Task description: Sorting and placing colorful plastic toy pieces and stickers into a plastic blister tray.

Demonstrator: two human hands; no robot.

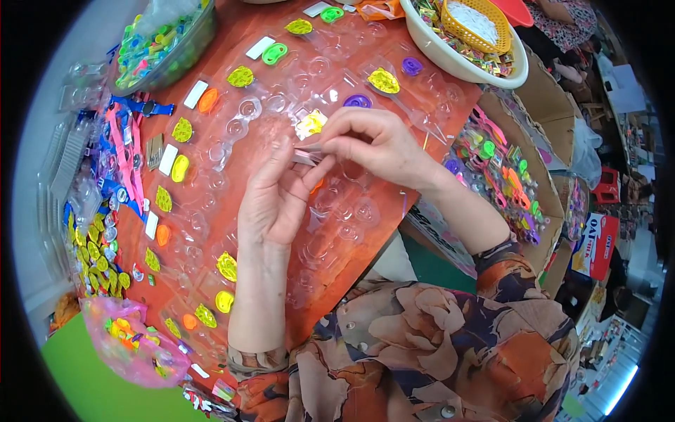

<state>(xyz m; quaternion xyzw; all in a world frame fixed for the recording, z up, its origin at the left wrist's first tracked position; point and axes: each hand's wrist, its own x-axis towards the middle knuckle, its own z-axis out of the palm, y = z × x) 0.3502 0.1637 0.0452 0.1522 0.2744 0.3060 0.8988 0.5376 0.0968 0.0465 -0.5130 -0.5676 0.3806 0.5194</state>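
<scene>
Over the middle of the red table my left hand (271,200) is turned palm up, its thumb and fingers closed around a small, thin, pale strip (305,156). My right hand (376,144) pinches at the same spot, thumb against forefinger, at the strip's edge. What exactly the strip is cannot be made out. Just beyond the fingertips lies a shiny yellow foil piece (310,124). A purple ring-like plastic piece (357,101) sits behind my right hand. Under both hands are clear plastic blister trays (330,218), with a bit of orange partly hidden by my fingers.
More trays hold yellow pieces (241,77) and coloured plastic parts (274,53). A clear basin (200,53) stands back left, a white basin (425,39) back right. Watches (160,108) and a pink bag (133,366) line the left side. An open cardboard box (555,204) stands right.
</scene>
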